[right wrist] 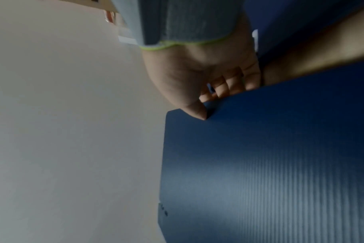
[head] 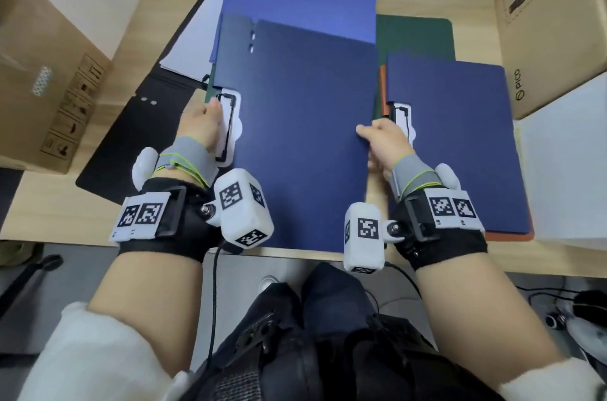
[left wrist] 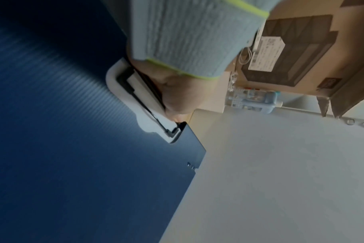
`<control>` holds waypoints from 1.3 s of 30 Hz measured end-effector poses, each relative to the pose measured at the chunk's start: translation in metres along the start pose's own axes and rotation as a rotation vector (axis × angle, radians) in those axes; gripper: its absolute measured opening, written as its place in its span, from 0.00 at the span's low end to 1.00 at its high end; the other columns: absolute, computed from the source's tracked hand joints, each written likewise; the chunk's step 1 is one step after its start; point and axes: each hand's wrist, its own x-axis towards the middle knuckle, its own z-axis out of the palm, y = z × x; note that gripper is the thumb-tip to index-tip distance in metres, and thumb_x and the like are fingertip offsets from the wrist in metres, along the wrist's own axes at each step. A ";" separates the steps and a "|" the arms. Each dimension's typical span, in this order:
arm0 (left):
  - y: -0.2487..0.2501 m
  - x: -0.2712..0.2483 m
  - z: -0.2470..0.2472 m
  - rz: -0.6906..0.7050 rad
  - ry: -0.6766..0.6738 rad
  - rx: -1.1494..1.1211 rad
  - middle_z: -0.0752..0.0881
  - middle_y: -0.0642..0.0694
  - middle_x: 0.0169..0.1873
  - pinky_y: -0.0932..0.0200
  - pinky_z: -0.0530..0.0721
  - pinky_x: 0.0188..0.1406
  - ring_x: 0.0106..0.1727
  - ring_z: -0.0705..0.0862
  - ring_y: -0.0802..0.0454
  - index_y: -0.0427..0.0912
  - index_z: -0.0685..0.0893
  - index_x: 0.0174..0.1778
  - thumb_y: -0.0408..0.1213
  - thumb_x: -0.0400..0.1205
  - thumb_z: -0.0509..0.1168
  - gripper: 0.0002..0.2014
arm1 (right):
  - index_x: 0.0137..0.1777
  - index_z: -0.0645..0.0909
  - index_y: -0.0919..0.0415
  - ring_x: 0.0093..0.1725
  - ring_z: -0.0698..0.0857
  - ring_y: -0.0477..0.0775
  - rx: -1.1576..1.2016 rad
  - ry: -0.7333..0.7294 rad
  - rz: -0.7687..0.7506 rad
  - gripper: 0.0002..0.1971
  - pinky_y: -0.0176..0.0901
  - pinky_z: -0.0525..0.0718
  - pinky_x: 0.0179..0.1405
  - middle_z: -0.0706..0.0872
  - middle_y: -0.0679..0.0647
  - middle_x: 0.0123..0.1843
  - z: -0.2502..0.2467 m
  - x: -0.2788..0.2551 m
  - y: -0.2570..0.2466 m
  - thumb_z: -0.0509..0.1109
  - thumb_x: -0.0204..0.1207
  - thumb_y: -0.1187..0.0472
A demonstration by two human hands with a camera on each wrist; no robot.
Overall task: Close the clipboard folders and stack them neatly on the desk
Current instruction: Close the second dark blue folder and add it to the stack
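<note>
Both hands hold a dark blue clipboard folder (head: 305,138) over the middle of the desk (head: 49,210), its cover down. My left hand (head: 213,115) grips its left edge at the white clip (head: 230,128). My right hand (head: 371,138) pinches the right edge, thumb on top. In the left wrist view the left hand (left wrist: 175,97) curls round the clip (left wrist: 123,92) on the folder (left wrist: 73,148). The right wrist view shows the right hand (right wrist: 197,82) with its thumb on the cover (right wrist: 260,164). To the right, a shut navy folder (head: 456,144) lies on an orange one (head: 505,234).
A lighter blue folder (head: 302,3) and a green folder (head: 417,36) lie behind. A black folder (head: 131,138) lies open at left with white paper (head: 193,39). Cardboard boxes stand at left (head: 42,79) and right (head: 551,23); a white box (head: 568,170) borders the right stack.
</note>
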 end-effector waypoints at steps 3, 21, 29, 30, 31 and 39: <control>0.025 -0.004 0.027 0.056 -0.022 -0.064 0.76 0.48 0.36 0.67 0.77 0.44 0.40 0.79 0.56 0.42 0.80 0.56 0.42 0.87 0.52 0.13 | 0.58 0.75 0.53 0.43 0.76 0.53 0.093 0.151 -0.105 0.13 0.43 0.76 0.45 0.76 0.48 0.42 -0.025 0.005 -0.017 0.64 0.74 0.59; 0.072 -0.073 0.220 -0.161 -0.598 -0.070 0.76 0.49 0.22 0.65 0.72 0.25 0.28 0.77 0.50 0.49 0.81 0.56 0.23 0.82 0.54 0.18 | 0.83 0.56 0.55 0.86 0.47 0.59 -0.286 0.384 0.131 0.36 0.56 0.50 0.84 0.45 0.57 0.86 -0.155 0.062 0.039 0.66 0.75 0.55; 0.076 -0.055 0.203 -0.290 -0.670 -0.123 0.78 0.53 0.35 0.62 0.76 0.39 0.36 0.77 0.59 0.49 0.80 0.47 0.35 0.84 0.58 0.07 | 0.83 0.55 0.53 0.86 0.40 0.60 -0.269 0.335 0.102 0.36 0.57 0.44 0.85 0.41 0.57 0.87 -0.123 0.064 0.011 0.66 0.76 0.56; 0.075 -0.050 0.197 -0.314 -0.661 -0.182 0.78 0.53 0.36 0.62 0.76 0.40 0.37 0.78 0.59 0.50 0.80 0.45 0.36 0.85 0.58 0.07 | 0.82 0.56 0.53 0.86 0.41 0.60 -0.242 0.313 0.071 0.36 0.58 0.46 0.84 0.41 0.56 0.87 -0.116 0.064 0.005 0.66 0.76 0.57; 0.074 -0.040 0.186 -0.340 -0.639 -0.258 0.80 0.52 0.37 0.62 0.76 0.41 0.39 0.79 0.59 0.50 0.79 0.43 0.37 0.85 0.57 0.08 | 0.82 0.57 0.54 0.86 0.41 0.59 -0.218 0.284 0.031 0.35 0.58 0.47 0.84 0.42 0.56 0.87 -0.104 0.065 -0.005 0.66 0.76 0.58; 0.075 0.030 0.100 -0.472 -0.376 -0.924 0.75 0.39 0.72 0.49 0.74 0.69 0.77 0.74 0.44 0.41 0.70 0.74 0.46 0.86 0.53 0.22 | 0.81 0.59 0.57 0.86 0.43 0.56 -0.323 0.064 -0.233 0.34 0.53 0.47 0.85 0.44 0.54 0.87 -0.008 0.069 -0.073 0.66 0.76 0.62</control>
